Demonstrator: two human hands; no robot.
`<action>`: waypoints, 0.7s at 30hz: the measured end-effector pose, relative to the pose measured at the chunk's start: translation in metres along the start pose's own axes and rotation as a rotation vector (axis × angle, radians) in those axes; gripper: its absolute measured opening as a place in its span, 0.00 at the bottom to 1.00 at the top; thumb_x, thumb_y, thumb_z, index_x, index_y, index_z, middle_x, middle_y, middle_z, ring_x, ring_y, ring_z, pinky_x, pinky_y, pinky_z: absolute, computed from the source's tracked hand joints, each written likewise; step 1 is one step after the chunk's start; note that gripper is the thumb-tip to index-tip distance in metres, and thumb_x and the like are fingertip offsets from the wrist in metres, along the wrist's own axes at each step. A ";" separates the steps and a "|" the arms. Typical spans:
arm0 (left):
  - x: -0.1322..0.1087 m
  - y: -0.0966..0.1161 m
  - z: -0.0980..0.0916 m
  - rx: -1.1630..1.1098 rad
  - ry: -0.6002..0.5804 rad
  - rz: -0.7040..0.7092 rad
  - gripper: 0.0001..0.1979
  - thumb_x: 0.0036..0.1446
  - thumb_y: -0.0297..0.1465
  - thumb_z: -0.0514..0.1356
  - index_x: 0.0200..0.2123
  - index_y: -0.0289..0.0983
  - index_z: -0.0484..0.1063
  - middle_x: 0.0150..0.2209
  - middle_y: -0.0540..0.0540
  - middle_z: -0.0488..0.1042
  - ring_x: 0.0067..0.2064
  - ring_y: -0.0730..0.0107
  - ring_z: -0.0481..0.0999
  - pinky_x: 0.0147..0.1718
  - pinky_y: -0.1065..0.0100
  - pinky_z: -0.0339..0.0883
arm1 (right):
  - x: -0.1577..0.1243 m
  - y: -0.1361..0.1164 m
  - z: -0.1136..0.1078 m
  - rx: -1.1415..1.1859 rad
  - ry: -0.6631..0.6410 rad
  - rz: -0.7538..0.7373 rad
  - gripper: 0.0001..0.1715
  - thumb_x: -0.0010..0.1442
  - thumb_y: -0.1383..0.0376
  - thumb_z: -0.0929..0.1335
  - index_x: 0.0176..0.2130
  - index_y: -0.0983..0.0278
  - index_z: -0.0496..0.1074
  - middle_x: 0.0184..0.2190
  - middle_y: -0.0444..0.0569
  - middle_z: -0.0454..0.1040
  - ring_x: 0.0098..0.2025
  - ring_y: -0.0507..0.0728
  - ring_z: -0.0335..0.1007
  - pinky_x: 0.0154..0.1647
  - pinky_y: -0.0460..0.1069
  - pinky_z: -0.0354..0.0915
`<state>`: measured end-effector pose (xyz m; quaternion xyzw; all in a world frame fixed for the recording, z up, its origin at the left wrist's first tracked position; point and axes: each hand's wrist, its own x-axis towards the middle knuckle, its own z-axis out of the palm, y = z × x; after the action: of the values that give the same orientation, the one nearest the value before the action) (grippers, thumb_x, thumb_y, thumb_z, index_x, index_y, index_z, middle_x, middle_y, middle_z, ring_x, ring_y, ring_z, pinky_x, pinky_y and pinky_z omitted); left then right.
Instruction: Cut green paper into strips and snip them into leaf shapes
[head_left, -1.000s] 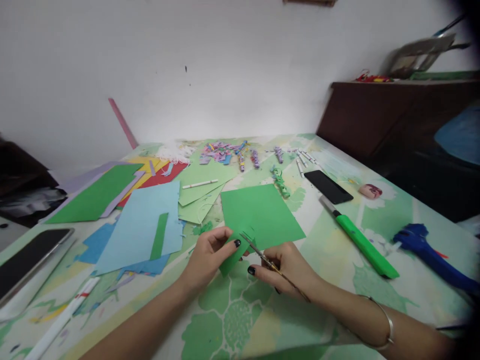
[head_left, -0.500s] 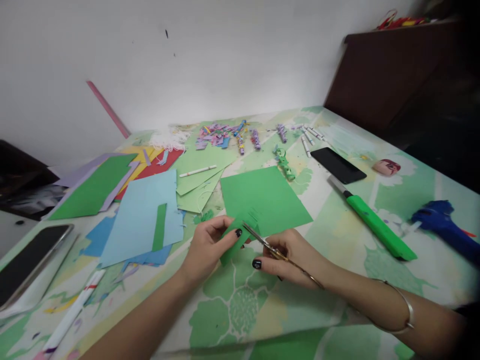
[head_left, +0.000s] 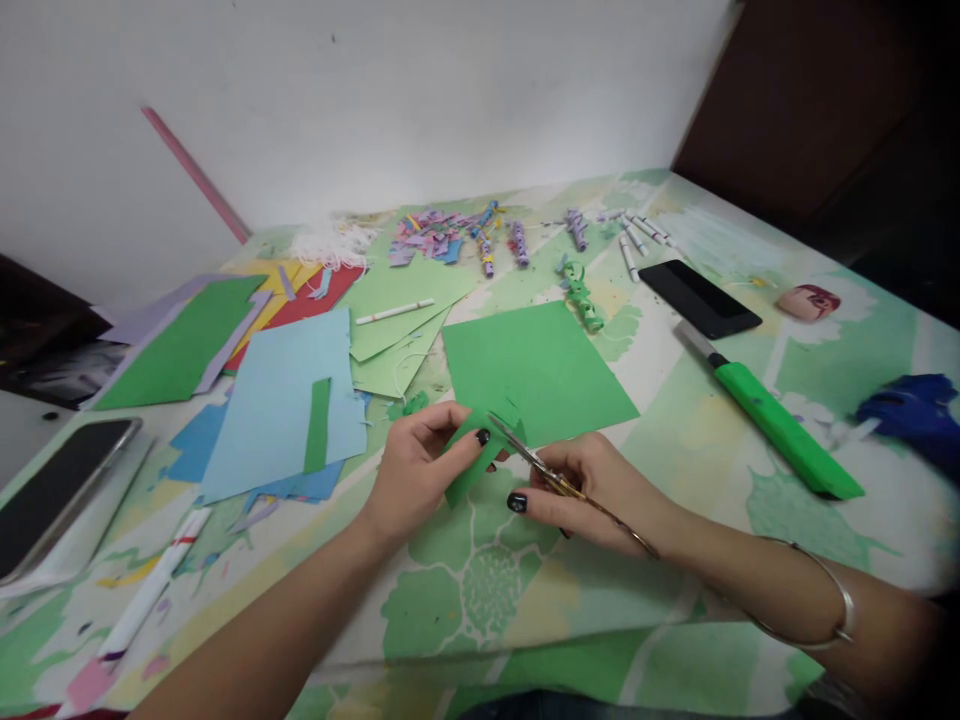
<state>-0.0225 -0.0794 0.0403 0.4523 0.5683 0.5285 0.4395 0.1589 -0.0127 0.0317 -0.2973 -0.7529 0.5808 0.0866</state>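
Pinched between thumb and fingers of my left hand (head_left: 427, 462) is a small strip of green paper (head_left: 466, 462). My right hand (head_left: 589, 492) is closed round a pair of scissors (head_left: 551, 472), whose blades lie at the strip's upper right edge. The scissors' handles are partly covered by my fingers. Just behind both hands, a large green sheet (head_left: 532, 365) lies flat on the table. Another narrow green strip (head_left: 317, 425) rests on a light blue sheet (head_left: 277, 400) left of my left hand.
Right of my hands lie a green-handled knife (head_left: 784, 425), a black phone (head_left: 701, 297) and a blue glue gun (head_left: 907, 412). Paper scraps (head_left: 427, 237) and rolled paper pieces are at the back. A phone (head_left: 60, 490) and a marker (head_left: 154, 580) lie at left.
The view has tilted down a little, so the table sits higher in the picture. The scissor blades and the paper strip stay together, with the cut pieces at the blades shifted slightly.
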 end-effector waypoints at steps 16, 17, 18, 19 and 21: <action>0.001 0.005 -0.001 0.072 0.023 0.009 0.06 0.52 0.30 0.59 0.24 0.35 0.69 0.24 0.49 0.74 0.26 0.71 0.72 0.27 0.70 0.65 | 0.001 -0.001 0.000 -0.022 -0.020 -0.012 0.23 0.54 0.51 0.66 0.21 0.65 0.60 0.17 0.38 0.53 0.20 0.47 0.46 0.19 0.44 0.45; 0.001 0.004 -0.001 0.076 0.021 0.017 0.06 0.52 0.30 0.59 0.25 0.35 0.70 0.24 0.49 0.73 0.27 0.71 0.72 0.28 0.70 0.65 | 0.001 -0.001 0.000 -0.024 -0.019 -0.005 0.23 0.54 0.50 0.66 0.22 0.65 0.60 0.17 0.38 0.53 0.20 0.47 0.46 0.19 0.44 0.45; 0.001 0.004 -0.001 0.081 0.020 0.022 0.06 0.52 0.29 0.59 0.25 0.35 0.70 0.24 0.49 0.73 0.27 0.71 0.72 0.28 0.70 0.65 | 0.001 -0.001 0.000 -0.023 -0.018 0.005 0.23 0.54 0.50 0.66 0.22 0.65 0.61 0.17 0.39 0.53 0.20 0.47 0.46 0.18 0.44 0.45; 0.000 0.004 -0.001 0.086 0.020 0.026 0.06 0.52 0.29 0.59 0.25 0.35 0.70 0.24 0.49 0.73 0.27 0.71 0.72 0.28 0.71 0.65 | 0.002 -0.001 0.000 -0.023 -0.020 0.014 0.23 0.54 0.50 0.65 0.22 0.65 0.61 0.17 0.39 0.53 0.20 0.47 0.46 0.18 0.44 0.45; 0.000 0.003 -0.001 0.096 0.019 0.025 0.05 0.52 0.29 0.59 0.25 0.35 0.70 0.24 0.49 0.73 0.27 0.71 0.71 0.28 0.71 0.64 | 0.002 -0.002 0.001 -0.025 -0.019 0.027 0.23 0.54 0.49 0.65 0.22 0.65 0.61 0.17 0.39 0.53 0.20 0.47 0.46 0.18 0.44 0.45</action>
<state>-0.0236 -0.0793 0.0435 0.4748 0.5916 0.5102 0.4053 0.1561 -0.0127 0.0326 -0.3030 -0.7568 0.5751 0.0678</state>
